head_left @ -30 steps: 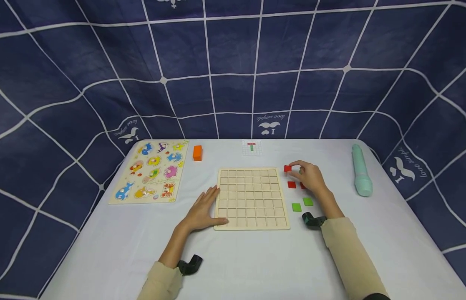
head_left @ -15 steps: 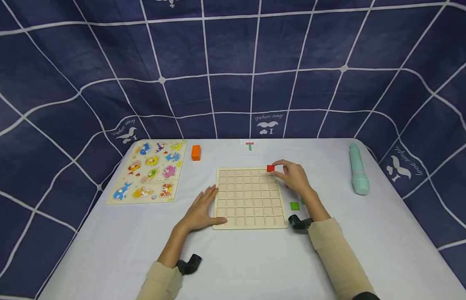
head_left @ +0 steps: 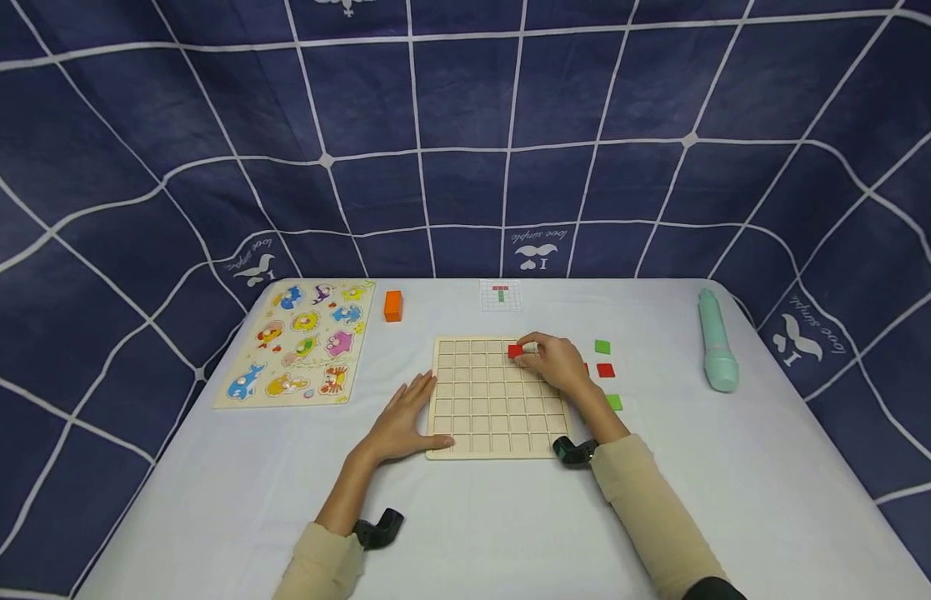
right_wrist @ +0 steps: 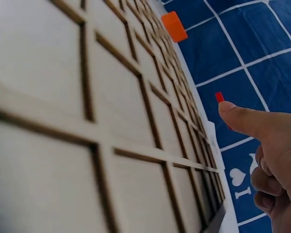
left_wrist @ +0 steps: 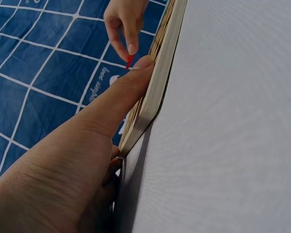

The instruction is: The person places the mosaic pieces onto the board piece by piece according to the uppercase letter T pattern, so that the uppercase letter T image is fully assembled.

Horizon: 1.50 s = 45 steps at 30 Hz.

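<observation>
Red tile (head_left: 514, 352): thin, flat, square; held over the far part of the grid, right of its middle; whether it touches the wood I cannot tell.
Right hand (head_left: 557, 364): fingers pinch that tile between thumb and fingertip.
Left hand (head_left: 401, 421): fingers extended along the left edge, thumb spread onto the near left corner.
Grid board (head_left: 480, 407): pale square wood, rounded corners, rows of shallow square cells.
Loose tiles: a green tile (head_left: 603, 347), a red square (head_left: 605, 370) and a nearer green square (head_left: 614, 402) lie right of the board; another bit of red shows behind the right hand.
Left wrist view: the board's pale edge, its thickness plain, with the thumb pressed on its rim.
Right wrist view: smooth cells with brown-edged dividers, and the held tile's narrow red side; neither detail reads from the head.
Other things: printed grid card (head_left: 500, 295), orange block (head_left: 393, 306), glossy animal puzzle (head_left: 296, 346), mint tapered cylinder (head_left: 717, 342), on a white cloth tabletop (head_left: 473, 525).
Change: half a second ago the tile was at the board's far right corner; it is now farther left, and the left hand has stayed put.
</observation>
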Tool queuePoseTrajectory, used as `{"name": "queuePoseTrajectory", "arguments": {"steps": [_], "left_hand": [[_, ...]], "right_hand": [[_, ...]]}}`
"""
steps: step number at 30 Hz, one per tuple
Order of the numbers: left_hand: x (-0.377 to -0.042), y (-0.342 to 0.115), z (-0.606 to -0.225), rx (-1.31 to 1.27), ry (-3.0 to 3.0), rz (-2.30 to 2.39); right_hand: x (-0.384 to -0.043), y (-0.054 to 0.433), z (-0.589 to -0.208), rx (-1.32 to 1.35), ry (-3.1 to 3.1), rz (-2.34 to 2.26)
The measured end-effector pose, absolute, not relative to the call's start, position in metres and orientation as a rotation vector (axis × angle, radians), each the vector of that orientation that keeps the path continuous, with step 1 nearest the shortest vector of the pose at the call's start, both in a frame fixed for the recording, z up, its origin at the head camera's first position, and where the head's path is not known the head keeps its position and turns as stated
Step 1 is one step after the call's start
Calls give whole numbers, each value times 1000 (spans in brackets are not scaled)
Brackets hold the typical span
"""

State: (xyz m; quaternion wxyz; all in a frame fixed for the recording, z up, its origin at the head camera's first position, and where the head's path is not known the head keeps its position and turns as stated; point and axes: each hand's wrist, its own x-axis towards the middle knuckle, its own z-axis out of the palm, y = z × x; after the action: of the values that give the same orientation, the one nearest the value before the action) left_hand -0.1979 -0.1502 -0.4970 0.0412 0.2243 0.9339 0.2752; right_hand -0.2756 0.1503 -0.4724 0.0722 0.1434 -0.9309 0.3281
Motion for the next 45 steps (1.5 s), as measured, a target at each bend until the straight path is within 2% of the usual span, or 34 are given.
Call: {"name": "queuePoseTrajectory", "arguments": {"steps": [31, 45], "left_hand": [[-196, -150, -499, 692, 2876, 836], [-198, -151, -499, 688, 2874, 823]], "right_hand": [[-280, 148, -485, 511, -2859, 947], [-264, 169, -473, 449, -2818, 992]]}}
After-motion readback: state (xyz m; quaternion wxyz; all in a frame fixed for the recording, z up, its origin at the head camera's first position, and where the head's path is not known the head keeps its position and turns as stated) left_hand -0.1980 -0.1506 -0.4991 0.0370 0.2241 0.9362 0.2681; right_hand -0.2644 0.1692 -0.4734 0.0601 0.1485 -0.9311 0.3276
